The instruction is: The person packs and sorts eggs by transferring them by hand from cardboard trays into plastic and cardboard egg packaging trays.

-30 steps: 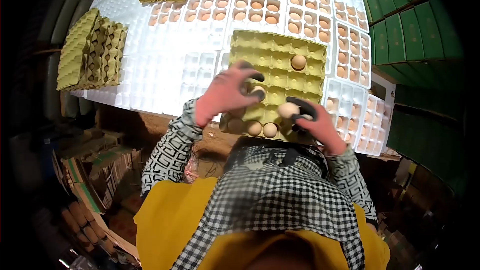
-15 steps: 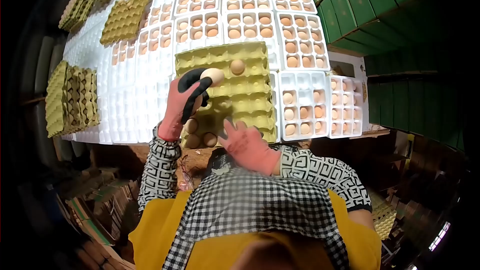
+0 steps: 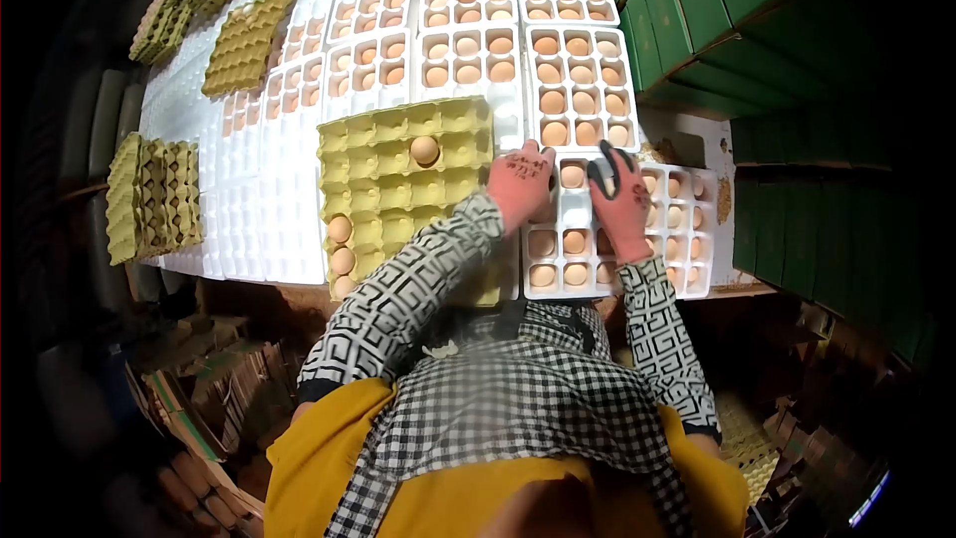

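Observation:
My left hand [image 3: 521,184], in a pink glove, reaches over the left side of a white foam egg tray [image 3: 575,207]. Its fingers curl down, and whatever lies under them is hidden. To the right, my right hand [image 3: 622,204], pink with dark fingertips, is at the tray's upper right cells. Thumb and finger close around a pale egg [image 3: 609,182], mostly covered. Between my hands, a brown egg [image 3: 573,174] sits in the tray, above a vacant cell. A yellow-green egg tray [image 3: 398,201] on the left bears one egg [image 3: 424,150] near its top and several along its left edge.
More foam trays with eggs [image 3: 583,100] stretch behind and to the right. Stacked pulp trays [image 3: 154,199] stand at far left, another pulp tray [image 3: 244,45] farther back. Green boxes [image 3: 687,10] line the right side. The table's front edge lies close to my apron [image 3: 498,408].
Both hands have moved right from the yellow-green tray to the white foam tray. Eggs previously in my left hand no longer show there. The view has shifted slightly right.

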`<state>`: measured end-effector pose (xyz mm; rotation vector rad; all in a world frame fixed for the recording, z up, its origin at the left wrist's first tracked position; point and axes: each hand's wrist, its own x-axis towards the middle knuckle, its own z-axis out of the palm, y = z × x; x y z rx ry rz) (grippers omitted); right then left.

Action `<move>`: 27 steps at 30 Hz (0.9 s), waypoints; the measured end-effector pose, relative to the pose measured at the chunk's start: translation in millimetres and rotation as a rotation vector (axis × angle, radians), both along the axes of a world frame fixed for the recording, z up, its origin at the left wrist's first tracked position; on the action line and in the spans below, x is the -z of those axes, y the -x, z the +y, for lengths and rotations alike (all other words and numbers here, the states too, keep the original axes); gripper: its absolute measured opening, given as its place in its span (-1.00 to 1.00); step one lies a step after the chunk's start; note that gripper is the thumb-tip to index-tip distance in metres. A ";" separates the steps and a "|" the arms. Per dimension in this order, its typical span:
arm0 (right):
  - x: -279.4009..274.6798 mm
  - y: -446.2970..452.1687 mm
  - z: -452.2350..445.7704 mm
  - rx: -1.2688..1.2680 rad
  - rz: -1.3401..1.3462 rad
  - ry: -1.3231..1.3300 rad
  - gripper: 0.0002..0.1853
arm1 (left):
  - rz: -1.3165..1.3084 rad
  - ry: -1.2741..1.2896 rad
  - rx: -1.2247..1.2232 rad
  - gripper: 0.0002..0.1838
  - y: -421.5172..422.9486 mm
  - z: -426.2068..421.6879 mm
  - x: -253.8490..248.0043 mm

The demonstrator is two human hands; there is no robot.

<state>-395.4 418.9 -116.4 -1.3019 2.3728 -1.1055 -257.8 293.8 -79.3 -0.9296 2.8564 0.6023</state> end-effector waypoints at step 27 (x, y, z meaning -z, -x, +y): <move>-78.4 -164.2 -38.3 -0.003 -0.355 -0.087 -0.35 | 0.412 -0.799 -0.773 -0.45 -377.0 -81.9 1.8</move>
